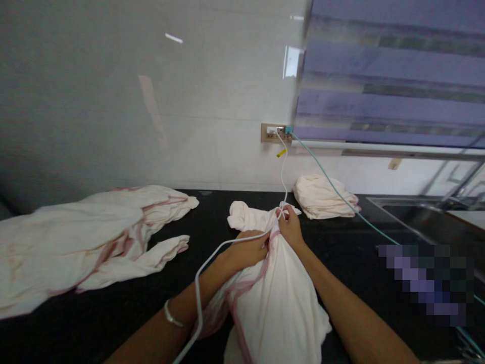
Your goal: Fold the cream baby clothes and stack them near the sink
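A white cloth with pink edging (278, 298) lies bunched on the black counter (212, 217) right in front of me. My left hand (248, 250) grips its left side, partly tucked under the fabric. My right hand (290, 227) pinches the cloth's upper end, close to where a white cable (283, 172) crosses it. That cable runs from the wall socket (273, 133) down over my left forearm. A metal bangle sits on my left wrist.
A loose heap of white and pink cloths (83, 242) covers the counter's left side. A folded stack of cloths (320, 197) rests by the back wall. A teal cable (341, 194) runs rightward from the socket. A steel sink (424, 212) and window blinds (390, 76) are on the right.
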Action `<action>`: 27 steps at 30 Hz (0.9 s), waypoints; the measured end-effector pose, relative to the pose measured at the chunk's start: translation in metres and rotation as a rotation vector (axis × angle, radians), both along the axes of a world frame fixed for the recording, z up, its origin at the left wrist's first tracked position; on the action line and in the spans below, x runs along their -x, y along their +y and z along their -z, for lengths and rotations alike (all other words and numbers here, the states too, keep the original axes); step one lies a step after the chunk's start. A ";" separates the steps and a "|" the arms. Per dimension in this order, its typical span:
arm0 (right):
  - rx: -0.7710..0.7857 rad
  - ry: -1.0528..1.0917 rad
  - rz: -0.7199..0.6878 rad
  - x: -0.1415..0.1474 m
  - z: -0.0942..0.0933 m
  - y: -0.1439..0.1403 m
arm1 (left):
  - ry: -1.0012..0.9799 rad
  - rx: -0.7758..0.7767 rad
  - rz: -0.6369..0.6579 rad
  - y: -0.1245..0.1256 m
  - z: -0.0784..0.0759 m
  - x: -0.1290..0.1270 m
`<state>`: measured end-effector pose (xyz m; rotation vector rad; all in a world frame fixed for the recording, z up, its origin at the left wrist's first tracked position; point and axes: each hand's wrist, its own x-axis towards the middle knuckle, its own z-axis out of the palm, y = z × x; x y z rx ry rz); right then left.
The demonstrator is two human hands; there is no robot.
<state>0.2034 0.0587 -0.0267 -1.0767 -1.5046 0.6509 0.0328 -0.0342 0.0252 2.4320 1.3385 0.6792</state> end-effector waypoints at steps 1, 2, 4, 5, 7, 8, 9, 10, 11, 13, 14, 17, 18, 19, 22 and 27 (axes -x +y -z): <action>0.001 0.002 0.010 0.000 -0.001 0.000 | 0.015 0.026 -0.019 -0.002 -0.001 0.000; -0.009 -0.003 0.019 0.000 -0.001 0.000 | 0.035 0.080 -0.027 -0.004 -0.004 0.001; -0.045 -0.012 0.021 0.001 -0.003 -0.001 | 0.098 0.336 0.031 -0.009 -0.013 0.006; -0.054 -0.009 0.005 0.001 -0.004 -0.001 | 0.131 0.533 0.083 -0.012 -0.019 0.010; -0.027 0.013 -0.043 0.001 -0.004 -0.001 | 0.178 0.955 0.206 -0.017 -0.031 0.018; 0.002 0.022 -0.064 0.001 -0.003 -0.001 | 0.173 1.112 0.269 -0.019 -0.037 0.020; 0.033 0.022 -0.075 0.001 -0.001 0.000 | 0.139 1.195 0.318 -0.020 -0.040 0.022; 0.051 0.012 -0.074 0.001 0.001 0.000 | 0.076 1.200 0.347 -0.020 -0.042 0.023; 0.049 -0.008 -0.065 0.001 0.002 0.000 | -0.025 1.126 0.340 -0.019 -0.042 0.023; -0.001 -0.077 -0.058 0.001 0.005 0.000 | -0.265 0.799 0.221 -0.014 -0.036 0.020; -0.031 -0.118 -0.070 0.001 0.006 0.000 | -0.332 0.592 0.140 -0.011 -0.031 0.017; -0.064 -0.212 -0.136 0.003 0.006 -0.002 | -0.190 0.089 0.089 -0.005 -0.011 0.006; -0.058 -0.222 -0.145 0.003 0.006 -0.002 | -0.076 0.006 0.144 -0.004 -0.005 0.003; -0.052 -0.223 -0.143 0.004 0.005 -0.003 | 0.024 -0.037 0.205 -0.003 0.000 0.000; -0.049 -0.216 -0.127 0.004 0.005 -0.003 | 0.177 -0.047 0.310 -0.003 0.008 -0.003; -0.049 -0.253 -0.155 0.004 0.005 -0.002 | 0.113 -0.056 0.235 -0.002 0.011 0.003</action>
